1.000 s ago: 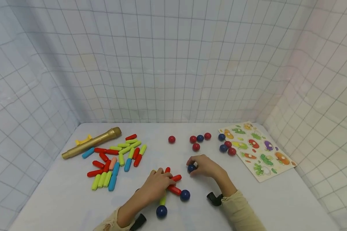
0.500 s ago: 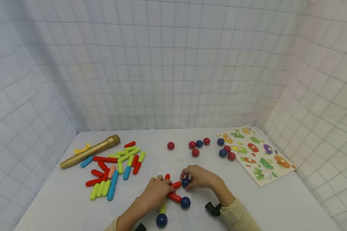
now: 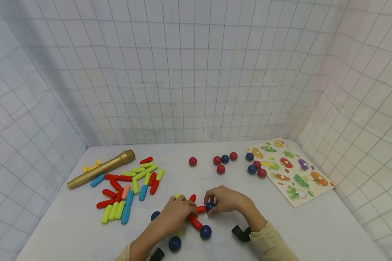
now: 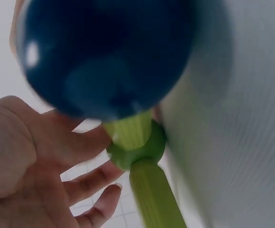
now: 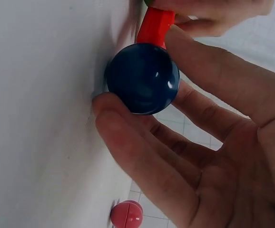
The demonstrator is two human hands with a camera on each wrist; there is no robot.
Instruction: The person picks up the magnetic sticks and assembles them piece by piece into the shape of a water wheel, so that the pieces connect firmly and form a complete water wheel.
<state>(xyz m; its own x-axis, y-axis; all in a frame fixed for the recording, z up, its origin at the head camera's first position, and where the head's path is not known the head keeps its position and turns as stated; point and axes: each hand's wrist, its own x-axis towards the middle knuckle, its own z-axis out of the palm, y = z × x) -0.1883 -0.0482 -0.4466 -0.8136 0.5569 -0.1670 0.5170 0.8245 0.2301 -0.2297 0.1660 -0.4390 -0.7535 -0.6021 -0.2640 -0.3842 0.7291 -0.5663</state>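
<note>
In the head view my left hand (image 3: 174, 215) lies over the middle of a star-shaped toy of sticks and balls. Its fingers grip the hub, a green ball (image 4: 140, 147) in the left wrist view, with yellow-green sticks (image 4: 156, 197) joined to it. Red sticks (image 3: 195, 222) reach out to the right. My right hand (image 3: 227, 199) pinches a dark blue ball (image 5: 142, 80) between thumb and fingers, right at the tip of a red stick (image 5: 155, 28). Other blue balls cap the arms: a front ball (image 3: 174, 243), a right-front ball (image 3: 205, 232) and a left ball (image 3: 155, 215), partly hidden.
Loose red, yellow-green and blue sticks (image 3: 125, 208) lie at left, beside a gold microphone-shaped tube (image 3: 101, 169) and a yellow piece (image 3: 92, 166). Several red balls (image 3: 220, 169) and blue balls (image 3: 252, 169) sit farther back. A vegetable picture board (image 3: 290, 170) lies at right.
My right hand has brought the blue ball left and nearer, up to the red stick's end. The star has turned slightly clockwise under my left hand, showing the left blue ball.
</note>
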